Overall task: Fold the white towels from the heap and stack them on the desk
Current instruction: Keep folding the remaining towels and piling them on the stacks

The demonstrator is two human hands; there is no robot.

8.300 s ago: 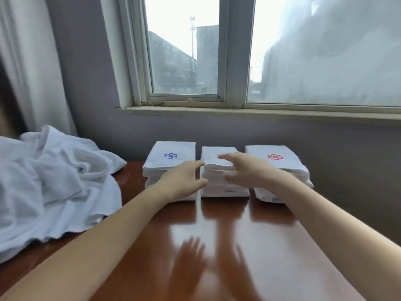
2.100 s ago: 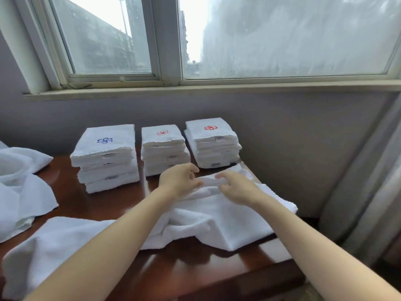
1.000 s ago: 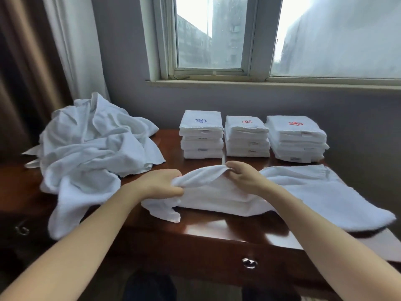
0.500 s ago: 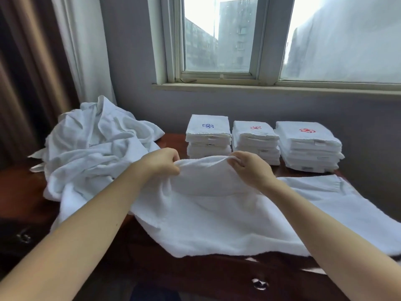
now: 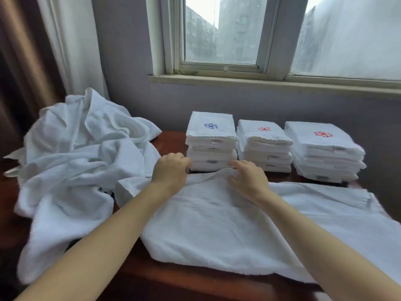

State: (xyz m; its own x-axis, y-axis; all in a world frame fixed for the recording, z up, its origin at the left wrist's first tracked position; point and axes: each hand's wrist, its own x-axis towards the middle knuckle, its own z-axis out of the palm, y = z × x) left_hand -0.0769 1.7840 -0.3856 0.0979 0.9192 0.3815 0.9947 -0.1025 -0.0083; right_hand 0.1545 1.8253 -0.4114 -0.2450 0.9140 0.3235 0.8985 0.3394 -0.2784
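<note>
Both the left hand (image 5: 170,170) and the right hand (image 5: 247,179) are curled on the raised far edge of a white towel (image 5: 217,227), which is pinched there and spread across the dark table (image 5: 170,141). Three folded stacks (image 5: 263,146) are ranged just behind, the heap (image 5: 76,153) is piled at left, and a window (image 5: 221,33) is set above.

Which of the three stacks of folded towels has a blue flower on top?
The left stack, nearest the heap; the middle stack and right stack show red flowers.
</note>
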